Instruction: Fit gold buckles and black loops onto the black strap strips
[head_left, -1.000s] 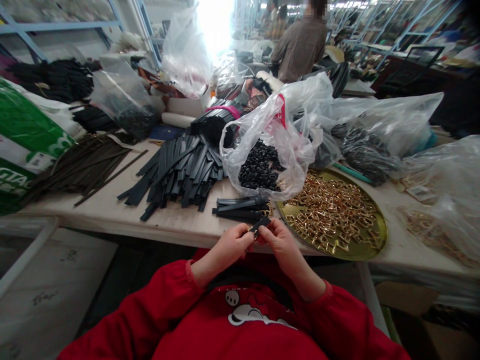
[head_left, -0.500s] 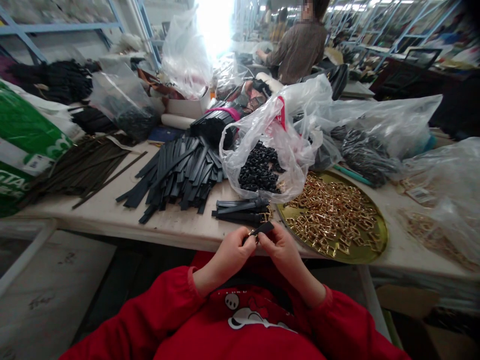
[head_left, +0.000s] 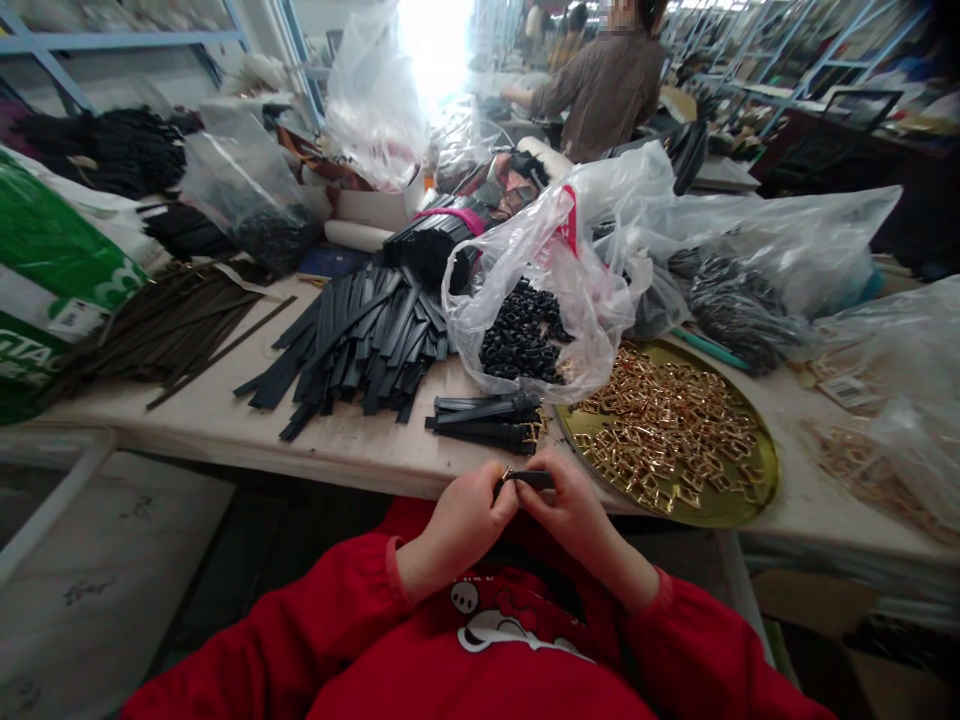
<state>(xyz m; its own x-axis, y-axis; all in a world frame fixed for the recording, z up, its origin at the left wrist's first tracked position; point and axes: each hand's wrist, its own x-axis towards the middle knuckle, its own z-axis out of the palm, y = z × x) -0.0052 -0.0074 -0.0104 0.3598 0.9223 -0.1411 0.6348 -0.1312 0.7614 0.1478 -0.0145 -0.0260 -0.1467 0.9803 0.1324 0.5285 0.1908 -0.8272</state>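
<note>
Between my two hands, just off the table's front edge, is a short black strap [head_left: 534,479] with a gold buckle [head_left: 507,473] at its left end. My left hand [head_left: 474,505] is closed on the buckle end. My right hand [head_left: 564,500] pinches the strap, whose free end points right. Part of the strap is hidden behind the fingers. Just beyond the hands lies a small stack of black straps [head_left: 480,425] with gold buckles at their right ends. To the right, a round gold tray [head_left: 766,470] holds many loose gold buckles [head_left: 675,430].
A clear plastic bag [head_left: 469,350] of small black loops [head_left: 521,335] stands behind the stack. Loose black straps [head_left: 367,340] spread to its left, brown strips [head_left: 187,325] farther left. More plastic bags [head_left: 885,350] lie at right. Another person [head_left: 611,90] is at the back.
Both hands have shifted slightly, and the strap has turned from slanting up to the right to lying nearly level. The buckle now shows above my left fingertips. The co-worker's arm has moved outward.
</note>
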